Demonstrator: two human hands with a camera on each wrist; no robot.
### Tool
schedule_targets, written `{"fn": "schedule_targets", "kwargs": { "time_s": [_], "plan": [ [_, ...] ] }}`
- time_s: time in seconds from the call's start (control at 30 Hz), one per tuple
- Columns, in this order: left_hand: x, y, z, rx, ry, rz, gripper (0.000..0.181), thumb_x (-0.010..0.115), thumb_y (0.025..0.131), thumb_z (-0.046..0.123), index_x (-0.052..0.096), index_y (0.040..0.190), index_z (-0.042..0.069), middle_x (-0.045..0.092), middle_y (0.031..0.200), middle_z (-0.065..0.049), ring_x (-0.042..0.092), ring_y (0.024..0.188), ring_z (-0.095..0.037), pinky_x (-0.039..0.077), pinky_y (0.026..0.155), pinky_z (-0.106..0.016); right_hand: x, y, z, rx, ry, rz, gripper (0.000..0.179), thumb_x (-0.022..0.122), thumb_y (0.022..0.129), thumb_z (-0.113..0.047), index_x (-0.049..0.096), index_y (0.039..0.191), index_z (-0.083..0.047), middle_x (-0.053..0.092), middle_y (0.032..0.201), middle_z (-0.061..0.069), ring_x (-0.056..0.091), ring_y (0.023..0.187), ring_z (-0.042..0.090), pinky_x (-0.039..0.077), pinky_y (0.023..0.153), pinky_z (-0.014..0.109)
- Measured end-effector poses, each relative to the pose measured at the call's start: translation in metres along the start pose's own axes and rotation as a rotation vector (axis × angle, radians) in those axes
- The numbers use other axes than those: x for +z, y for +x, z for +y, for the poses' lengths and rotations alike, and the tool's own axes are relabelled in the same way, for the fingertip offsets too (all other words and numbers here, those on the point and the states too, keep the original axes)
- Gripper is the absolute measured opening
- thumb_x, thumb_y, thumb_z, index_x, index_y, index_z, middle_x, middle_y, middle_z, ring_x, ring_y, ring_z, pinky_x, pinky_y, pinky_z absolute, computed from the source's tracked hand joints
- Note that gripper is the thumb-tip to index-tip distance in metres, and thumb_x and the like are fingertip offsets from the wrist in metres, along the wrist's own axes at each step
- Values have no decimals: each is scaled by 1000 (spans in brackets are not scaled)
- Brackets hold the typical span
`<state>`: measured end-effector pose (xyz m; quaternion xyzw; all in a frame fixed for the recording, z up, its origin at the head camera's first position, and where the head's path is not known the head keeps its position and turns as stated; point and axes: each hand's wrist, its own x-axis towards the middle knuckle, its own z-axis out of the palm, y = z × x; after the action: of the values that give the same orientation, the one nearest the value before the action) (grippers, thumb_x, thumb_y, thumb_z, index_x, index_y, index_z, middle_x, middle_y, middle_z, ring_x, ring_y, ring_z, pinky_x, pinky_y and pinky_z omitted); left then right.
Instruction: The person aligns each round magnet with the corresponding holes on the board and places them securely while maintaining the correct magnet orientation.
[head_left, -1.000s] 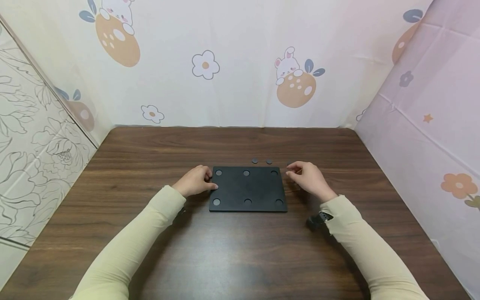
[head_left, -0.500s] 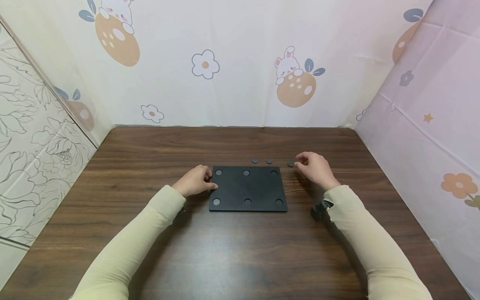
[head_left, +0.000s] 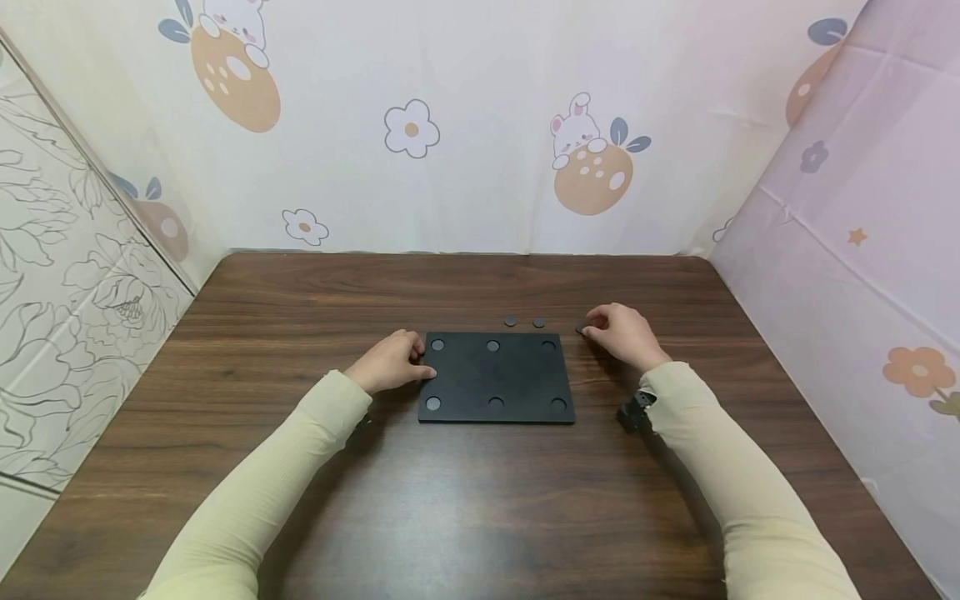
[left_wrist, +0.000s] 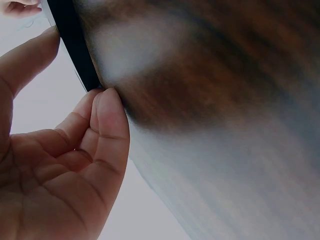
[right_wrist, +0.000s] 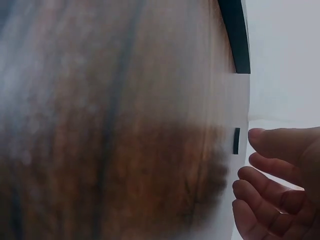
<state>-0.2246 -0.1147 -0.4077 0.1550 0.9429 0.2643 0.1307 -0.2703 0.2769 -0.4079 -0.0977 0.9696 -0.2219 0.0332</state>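
A flat black rectangular board (head_left: 495, 377) with several round recesses lies on the table. Three recesses look lighter grey than the others; whether discs fill them I cannot tell. My left hand (head_left: 390, 362) holds the board's left edge, thumb on top and curled fingers against the side, as the left wrist view (left_wrist: 65, 165) also shows. Beyond the board's right corner, my right hand (head_left: 624, 335) is at a small dark disc (head_left: 581, 329), thumb and forefinger beside it. In the right wrist view, a narrow gap shows between that disc (right_wrist: 236, 141) and the thumb tip.
Two more small dark discs, one on the left (head_left: 510, 322) and one on the right (head_left: 538, 323), lie behind the board. The brown wooden table (head_left: 465, 508) ends at a patterned curtain (head_left: 480, 183) at the back.
My right hand has moved from beside the board's right edge, away and to the right, then slightly back left toward the third disc. The left hand and board have stayed put.
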Motion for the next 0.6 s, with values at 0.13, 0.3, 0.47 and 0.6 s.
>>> {"fn": "schedule_targets", "kwargs": {
  "time_s": [0.13, 0.3, 0.47, 0.6],
  "plan": [
    [0, -1, 1, -4, -4, -2, 40, 75, 87, 29, 58, 110, 0, 57, 112, -13, 53, 102, -24, 46, 93, -40, 1, 2, 1, 0, -14, -17, 35, 63, 96, -20, 62, 124, 1, 66, 111, 21, 63, 98, 34, 51, 84, 50],
    [0, -1, 0, -8, -6, -2, 40, 75, 87, 29, 58, 110, 0, 57, 112, -13, 53, 102, -24, 47, 94, -40, 3, 4, 1, 5, -22, -36, 35, 63, 96, -19, 63, 123, 3, 65, 113, 23, 62, 101, 36, 50, 87, 52],
    [0, 0, 0, -5, -4, -2, 41, 75, 87, 29, 58, 111, 0, 57, 112, -13, 54, 102, -24, 47, 94, -40, 3, 5, 1, 5, -27, -39, 32, 63, 96, -18, 65, 120, 3, 64, 113, 23, 62, 101, 37, 50, 87, 52],
    [0, 0, 0, 1, 0, -1, 41, 75, 87, 28, 59, 111, -1, 58, 112, -14, 54, 101, -24, 47, 93, -40, 3, 5, 1, 1, -35, -34, 30, 63, 95, -16, 66, 117, 4, 63, 112, 23, 61, 100, 37, 50, 86, 52]
  ]
}}
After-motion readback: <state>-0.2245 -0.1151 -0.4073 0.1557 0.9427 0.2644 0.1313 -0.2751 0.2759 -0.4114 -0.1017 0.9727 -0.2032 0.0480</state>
